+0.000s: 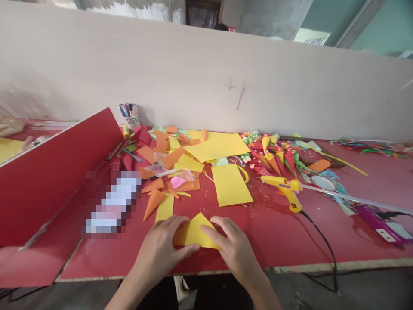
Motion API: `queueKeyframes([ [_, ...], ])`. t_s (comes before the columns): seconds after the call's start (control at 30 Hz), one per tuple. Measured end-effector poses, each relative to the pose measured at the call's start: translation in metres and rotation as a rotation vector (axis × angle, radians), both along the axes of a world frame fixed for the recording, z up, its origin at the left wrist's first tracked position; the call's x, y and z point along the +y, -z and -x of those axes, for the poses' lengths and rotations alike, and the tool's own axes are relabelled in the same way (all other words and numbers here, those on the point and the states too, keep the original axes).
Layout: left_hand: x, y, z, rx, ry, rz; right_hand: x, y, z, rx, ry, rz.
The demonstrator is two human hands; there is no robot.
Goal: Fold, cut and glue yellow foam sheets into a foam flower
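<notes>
A folded piece of yellow craft paper (197, 230) lies at the front of the red table, one corner pointing away from me. My left hand (166, 243) grips its left side, with the thumb along the near edge and the fingers on the far side. My right hand (234, 243) is closed over the right side, its index finger pressing on the paper. Beyond my hands lies a flat yellow sheet (230, 187). To the left are an orange paper cone (154, 202) and a narrow yellow piece (165, 209), partly behind my left hand.
A yellow glue gun (287, 187) rests at the right, its black cord dropping over the front edge. Finished small cones (274, 157) are heaped behind it. Paper scraps (174, 157) cover the back left. A red panel (61, 181) and a pen cup (130, 118) stand left; a purple power strip (383, 226) lies right.
</notes>
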State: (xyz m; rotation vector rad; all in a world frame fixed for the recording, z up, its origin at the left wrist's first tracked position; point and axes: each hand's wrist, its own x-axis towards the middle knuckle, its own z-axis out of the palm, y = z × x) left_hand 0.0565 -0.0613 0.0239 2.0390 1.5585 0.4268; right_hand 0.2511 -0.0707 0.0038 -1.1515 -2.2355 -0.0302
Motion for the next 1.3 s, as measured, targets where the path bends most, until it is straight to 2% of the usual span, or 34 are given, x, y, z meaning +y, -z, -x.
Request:
queueKeyframes([
  [0.27, 0.000, 0.011, 0.002, -0.095, -0.006, 0.021, -0.001, 0.002, 0.003, -0.014, -0.001, -0.002],
  [0.57, -0.003, 0.008, 0.006, -0.192, -0.016, 0.043, 0.003, 0.007, -0.002, -0.027, 0.020, 0.033],
  [0.87, -0.003, 0.013, 0.006, -0.168, -0.022, -0.074, 0.005, 0.012, -0.001, -0.045, 0.042, 0.038],
  [1.07, -0.002, 0.015, 0.003, -0.139, 0.005, -0.199, 0.004, 0.007, 0.000, -0.031, 0.025, 0.053],
  [1.3, -0.006, 0.013, 0.001, -0.203, -0.036, -0.178, 0.002, 0.006, -0.001, -0.006, 0.015, 0.094],
])
